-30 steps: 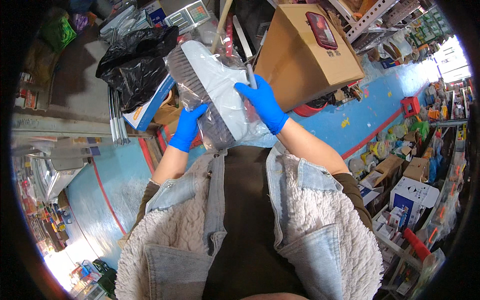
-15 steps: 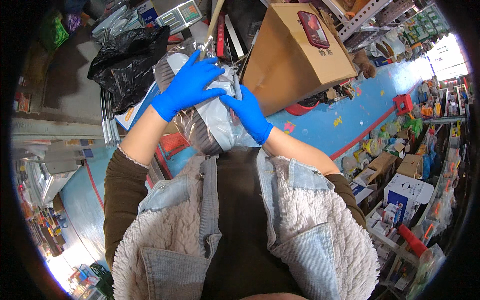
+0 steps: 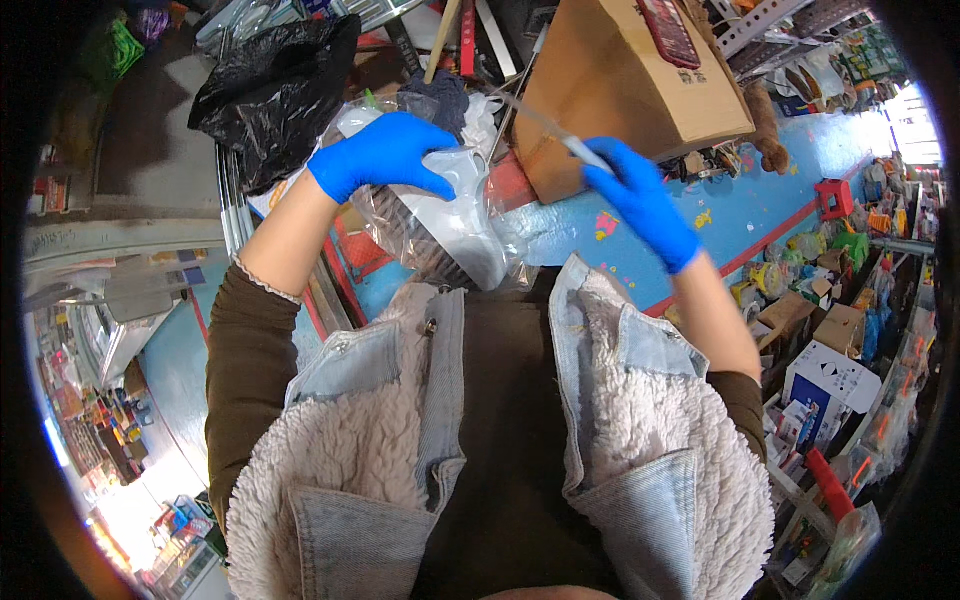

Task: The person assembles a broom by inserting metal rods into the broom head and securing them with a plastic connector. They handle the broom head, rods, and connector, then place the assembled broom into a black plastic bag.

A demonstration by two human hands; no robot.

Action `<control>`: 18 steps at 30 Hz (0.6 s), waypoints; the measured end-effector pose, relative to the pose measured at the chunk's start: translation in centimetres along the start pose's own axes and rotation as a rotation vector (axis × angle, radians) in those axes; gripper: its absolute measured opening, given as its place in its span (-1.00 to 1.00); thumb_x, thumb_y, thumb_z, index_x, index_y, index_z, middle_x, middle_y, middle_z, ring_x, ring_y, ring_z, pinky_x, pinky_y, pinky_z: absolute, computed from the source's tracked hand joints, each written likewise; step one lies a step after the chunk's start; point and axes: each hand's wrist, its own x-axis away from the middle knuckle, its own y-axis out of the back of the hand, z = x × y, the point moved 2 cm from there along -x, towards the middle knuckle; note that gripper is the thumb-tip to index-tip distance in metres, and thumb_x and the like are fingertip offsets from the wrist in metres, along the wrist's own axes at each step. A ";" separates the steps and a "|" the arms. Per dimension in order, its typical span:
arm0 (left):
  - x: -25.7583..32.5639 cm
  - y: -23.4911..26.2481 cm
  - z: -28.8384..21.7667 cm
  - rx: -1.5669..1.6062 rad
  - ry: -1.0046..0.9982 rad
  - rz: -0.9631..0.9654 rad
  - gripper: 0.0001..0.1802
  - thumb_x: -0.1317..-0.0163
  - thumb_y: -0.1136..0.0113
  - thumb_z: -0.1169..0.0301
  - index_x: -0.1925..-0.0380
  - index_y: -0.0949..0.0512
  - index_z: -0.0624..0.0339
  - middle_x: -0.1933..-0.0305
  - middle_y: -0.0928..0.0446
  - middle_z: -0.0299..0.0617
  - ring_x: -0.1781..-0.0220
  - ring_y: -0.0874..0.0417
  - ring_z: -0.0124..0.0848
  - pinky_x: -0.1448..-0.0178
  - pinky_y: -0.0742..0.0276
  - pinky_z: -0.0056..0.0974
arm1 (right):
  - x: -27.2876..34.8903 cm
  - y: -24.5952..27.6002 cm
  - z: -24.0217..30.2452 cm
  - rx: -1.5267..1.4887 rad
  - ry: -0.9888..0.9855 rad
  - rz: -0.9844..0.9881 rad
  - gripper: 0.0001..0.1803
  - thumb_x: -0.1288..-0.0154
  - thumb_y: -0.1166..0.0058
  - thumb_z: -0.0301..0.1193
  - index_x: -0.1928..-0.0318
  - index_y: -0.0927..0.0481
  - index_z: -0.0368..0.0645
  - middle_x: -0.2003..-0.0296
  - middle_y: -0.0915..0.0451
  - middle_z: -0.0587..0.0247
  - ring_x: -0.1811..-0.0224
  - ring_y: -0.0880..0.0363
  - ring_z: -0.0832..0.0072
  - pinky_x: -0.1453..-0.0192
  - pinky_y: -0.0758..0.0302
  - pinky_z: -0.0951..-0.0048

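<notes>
My left hand (image 3: 395, 160), in a blue glove, grips a smooth light-grey plastic piece (image 3: 448, 225) with thumb and fingers. The piece has a ribbed, brush-like dark grey side and lies in a clear plastic bag (image 3: 372, 225), close to my body. Off to the right, my gloved right hand (image 3: 640, 200) is closed on the pale grey handle of a thin tool (image 3: 590, 153). Its slim metal shaft points up and left and is blurred, so whether it is a knife I cannot tell. The tool is apart from the bag.
A black plastic bag (image 3: 275, 100) lies at the left. A large cardboard box (image 3: 610, 90) stands ahead right with a phone (image 3: 670, 35) on it. A wooden stick (image 3: 443, 40) lies ahead. Stocked shelves (image 3: 850, 400) and a red stool (image 3: 833, 198) are at the right.
My right hand has moved right, away from the bagged piece, with the tool in it. My left hand has gone from spread fingers on the bag to gripping the piece. The view has shifted slightly.
</notes>
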 end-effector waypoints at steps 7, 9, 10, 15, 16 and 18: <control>-0.6 0.5 -0.4 -0.056 -0.070 -0.024 -0.40 0.15 -0.30 -0.09 0.19 -0.58 0.10 0.27 -0.58 -0.04 0.23 -0.58 -0.07 0.17 -0.47 -0.16 | 1.3 6.6 3.6 0.790 0.341 0.097 -0.69 -0.05 -0.16 -0.36 0.11 -0.58 0.00 0.44 -0.49 0.25 0.42 -0.53 0.28 0.38 -0.43 0.32; -1.1 0.7 -0.7 -0.062 -0.061 0.002 -0.40 0.15 -0.30 -0.09 0.18 -0.59 0.09 0.26 -0.58 -0.05 0.22 -0.58 -0.07 0.16 -0.47 -0.15 | 1.3 6.4 3.5 0.808 0.414 0.068 -0.72 -0.06 -0.14 -0.34 0.15 -0.58 0.05 0.48 -0.47 0.28 0.45 -0.52 0.29 0.42 -0.41 0.30; -1.5 0.8 -1.0 -0.057 -0.077 0.001 -0.40 0.15 -0.31 -0.09 0.18 -0.59 0.08 0.25 -0.58 -0.05 0.22 -0.58 -0.08 0.15 -0.47 -0.15 | 1.3 6.2 3.4 0.809 0.430 0.062 -0.74 -0.07 -0.12 -0.33 0.16 -0.58 0.05 0.48 -0.48 0.27 0.46 -0.52 0.28 0.42 -0.42 0.29; -3.1 1.4 -3.4 -0.164 -0.153 -0.015 -0.46 0.23 -0.39 0.00 0.31 -0.61 0.16 0.35 -0.56 -0.05 0.27 -0.55 -0.10 0.18 -0.41 -0.14 | 1.2 5.0 2.5 0.921 0.506 0.135 -0.65 -0.07 -0.05 -0.35 0.06 -0.54 0.07 0.41 -0.52 0.23 0.41 -0.56 0.23 0.43 -0.47 0.29; -3.4 1.5 -4.3 -0.134 -0.208 -0.024 -0.46 0.25 -0.40 0.01 0.32 -0.61 0.17 0.35 -0.56 -0.04 0.27 -0.54 -0.09 0.18 -0.41 -0.14 | 1.5 4.6 2.5 0.936 0.599 0.124 -0.65 -0.09 -0.03 -0.33 0.04 -0.52 0.07 0.40 -0.52 0.23 0.43 -0.56 0.24 0.45 -0.47 0.29; -3.9 1.7 -5.4 -0.195 -0.211 0.023 -0.47 0.28 -0.41 0.02 0.35 -0.61 0.15 0.37 -0.55 -0.07 0.28 -0.53 -0.09 0.18 -0.38 -0.14 | 1.4 3.2 2.5 0.792 0.623 0.129 -0.78 -0.13 -0.01 -0.31 0.17 -0.51 0.02 0.42 -0.51 0.22 0.46 -0.55 0.24 0.48 -0.44 0.24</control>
